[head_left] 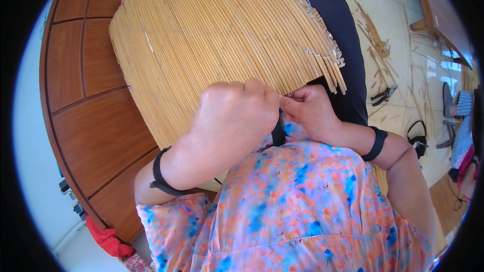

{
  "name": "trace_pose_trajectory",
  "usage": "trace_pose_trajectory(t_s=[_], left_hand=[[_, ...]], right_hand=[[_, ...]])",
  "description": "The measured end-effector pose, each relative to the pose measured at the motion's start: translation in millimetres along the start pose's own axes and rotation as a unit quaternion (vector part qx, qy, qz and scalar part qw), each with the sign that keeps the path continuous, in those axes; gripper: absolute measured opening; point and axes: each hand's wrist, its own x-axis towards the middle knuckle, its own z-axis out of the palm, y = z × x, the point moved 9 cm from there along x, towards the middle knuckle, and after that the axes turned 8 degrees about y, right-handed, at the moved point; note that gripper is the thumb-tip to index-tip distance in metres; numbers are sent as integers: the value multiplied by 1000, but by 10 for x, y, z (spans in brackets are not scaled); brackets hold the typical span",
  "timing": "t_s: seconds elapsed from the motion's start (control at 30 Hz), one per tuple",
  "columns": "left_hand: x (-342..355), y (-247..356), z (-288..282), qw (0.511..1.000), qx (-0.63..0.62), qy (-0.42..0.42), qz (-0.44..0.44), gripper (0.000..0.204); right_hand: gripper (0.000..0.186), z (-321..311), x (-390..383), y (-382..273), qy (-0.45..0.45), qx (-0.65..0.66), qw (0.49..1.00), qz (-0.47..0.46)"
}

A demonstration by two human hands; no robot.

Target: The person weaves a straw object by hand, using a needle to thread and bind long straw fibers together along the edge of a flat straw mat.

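A large mat of thin straw-coloured sticks (pixel 201 30), laid side by side, slants across my lap. White string binds the sticks, and stick ends (pixel 335 75) jut out at the right edge. At the mat's near edge, my left hand (pixel 237 106) is closed in a fist with its back up, hiding whatever is inside. My right hand (pixel 316 113) pinches thumb and fingers together beside it, at the same edge. Too little shows between the fingertips to name. Both wrists wear dark bands.
Brown wooden panelling (pixel 85 80) borders the mat on the left. On the tiled floor at right lie loose sticks (pixel 375 35), black-handled cutters (pixel 384 95) and a black strappy item (pixel 418 138). At the far right, another person's checked clothing (pixel 461 131) shows.
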Motion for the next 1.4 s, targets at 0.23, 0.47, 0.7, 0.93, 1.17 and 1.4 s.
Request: trace_pose_trajectory(t_s=[0.23,0.47,0.7,0.93,1.17,1.4], left_hand=[[48,-11,10,999,-31,-6,-5,13],[43,-16,29,999,-36,10,-2,12],[54,5,72,999,-51,3,-1,11],[11,-44,46,999,-32,6,-18,12],[20,-21,50,999,-38,5,-18,14],[40,38,46,999,-34,6,-13,15]], right_hand=[[30,-3,-16,-27,26,-4,1000,-11],[30,28,-15,43,24,53,998,2],[29,17,-24,91,40,71,995,54],[30,0,-44,133,5,52,993,104],[32,-171,-56,21,82,-26,995,43],[33,-217,-47,33,118,-30,993,7]])
